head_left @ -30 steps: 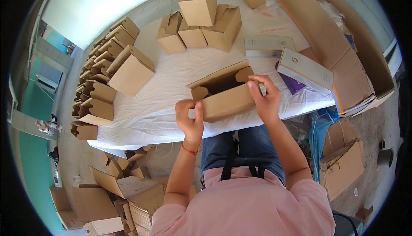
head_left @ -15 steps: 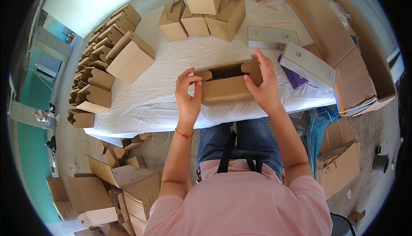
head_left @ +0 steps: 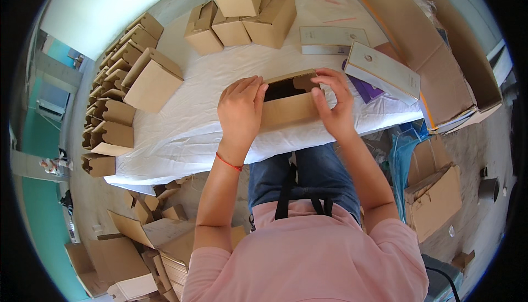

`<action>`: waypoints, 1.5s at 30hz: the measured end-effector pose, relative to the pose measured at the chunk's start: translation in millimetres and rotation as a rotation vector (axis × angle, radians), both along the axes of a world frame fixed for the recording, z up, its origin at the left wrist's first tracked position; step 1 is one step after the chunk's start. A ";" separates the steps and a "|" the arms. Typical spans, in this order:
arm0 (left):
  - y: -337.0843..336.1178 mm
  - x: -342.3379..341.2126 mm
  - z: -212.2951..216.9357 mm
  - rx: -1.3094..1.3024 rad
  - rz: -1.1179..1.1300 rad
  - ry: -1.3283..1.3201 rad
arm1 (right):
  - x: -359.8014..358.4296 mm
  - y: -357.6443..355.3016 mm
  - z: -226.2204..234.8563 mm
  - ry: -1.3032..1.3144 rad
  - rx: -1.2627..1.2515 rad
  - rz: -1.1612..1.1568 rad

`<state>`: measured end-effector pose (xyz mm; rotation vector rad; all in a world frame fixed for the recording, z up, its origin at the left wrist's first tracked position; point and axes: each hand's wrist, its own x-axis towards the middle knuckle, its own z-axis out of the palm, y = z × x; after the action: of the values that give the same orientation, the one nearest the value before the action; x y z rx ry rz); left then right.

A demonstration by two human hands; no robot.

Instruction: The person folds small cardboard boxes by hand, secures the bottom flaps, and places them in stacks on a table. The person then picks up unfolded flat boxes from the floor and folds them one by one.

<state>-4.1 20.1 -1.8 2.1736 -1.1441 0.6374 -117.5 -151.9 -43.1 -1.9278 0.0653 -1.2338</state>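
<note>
A brown cardboard box (head_left: 289,109) with an open top rests near the front edge of the white-covered table, its inside dark. Over its left end lies my left hand (head_left: 241,107), fingers together and gripping the end wall, which hides the flap there. At the opposite end my right hand (head_left: 335,107) holds the corner, with the fingers on the far rim and the thumb near the front rim. A notched end flap shows inside the opening beside the right fingers.
Open cardboard boxes (head_left: 113,112) stand in rows along the table's left side. Closed boxes (head_left: 224,30) are stacked at the back. To the right lie white cartons (head_left: 382,72) and a purple one (head_left: 363,89), beside a large open carton (head_left: 418,32). Flattened cardboard (head_left: 118,252) covers the floor at lower left.
My left hand has moved from the box's left rim to cover that end, with its fingers closing together. My right fingers have bent in at the right corner. The view has shifted slightly.
</note>
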 end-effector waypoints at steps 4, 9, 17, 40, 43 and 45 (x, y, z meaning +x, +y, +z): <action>-6.2 2.3 -5.1 -0.042 0.025 -0.074 | -2.5 -26.1 18.7 0.089 -0.105 0.013; -8.1 4.6 -13.2 -0.102 0.011 -0.053 | 9.3 -23.9 36.0 0.375 -0.175 0.344; -4.8 1.1 -16.9 -0.073 0.033 -0.107 | 23.6 -7.0 32.5 0.438 -0.490 0.119; -1.2 -8.6 -11.7 -0.087 -0.054 -0.114 | 11.6 -6.3 15.8 -0.097 0.009 -0.030; -3.1 -4.3 -13.0 -0.090 -0.046 -0.047 | 14.5 -10.2 19.1 -0.105 -0.107 0.004; -2.9 1.4 -18.3 -0.065 -0.051 0.006 | 15.7 -13.2 19.5 -0.079 -0.189 0.029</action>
<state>-2.7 17.2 -20.1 2.0837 -1.1563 0.6362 -101.8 -165.1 -23.6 -2.0310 -0.1240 -1.3353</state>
